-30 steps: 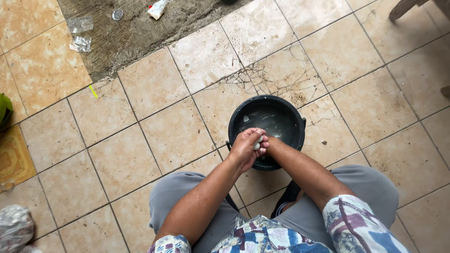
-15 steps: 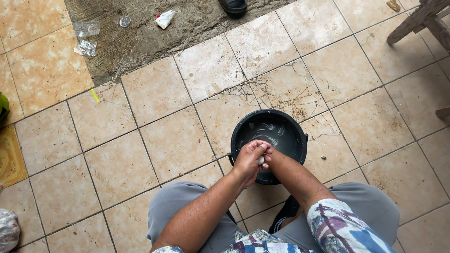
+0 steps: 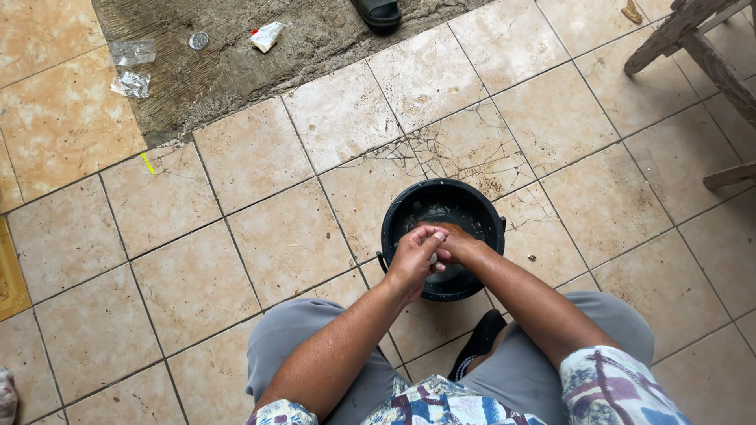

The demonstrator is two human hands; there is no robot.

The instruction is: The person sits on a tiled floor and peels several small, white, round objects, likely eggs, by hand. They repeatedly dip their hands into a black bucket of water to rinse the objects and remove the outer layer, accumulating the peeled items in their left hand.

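Nearest the camera: patterned shirt sleeves and grey trousers [image 3: 299, 346], knees spread, cut off by the bottom edge. A dark sandal [image 3: 479, 346] on the person's foot shows between the legs, mostly hidden by the right forearm.

Both forearms run up from the bottom edge and meet over the black bucket [image 3: 402, 212]. The left hand [image 3: 413, 256] has its fingers curled tight around a small pale thing [image 3: 433, 257], only a sliver of which shows between the fingers — kind and shape hard to make out, and neither its long axis nor which way it points can be told. The right hand [image 3: 457, 242] is pressed against the left, fingers bent and tucked close; whether it grips the pale thing too cannot be told, as the left hand covers the contact.

The bucket stands upright on the tiled floor [image 3: 197, 267] just ahead of the knees, mouth facing up — round, so no long axis. Small lugs stick out at its left and right rim. The near part of its inside is hidden by the hands; the far part looks wet and greyish.

Farther off: cracked tile behind the bucket, then a bare concrete strip [image 3: 236, 63] with clear plastic wrappers [image 3: 130, 67], a round metal cap [image 3: 199, 40] and a red-white packet [image 3: 268, 35]. A black slipper [image 3: 378, 11] is cut off at the top edge; wooden furniture legs [image 3: 693, 39] at top right are cut off too.
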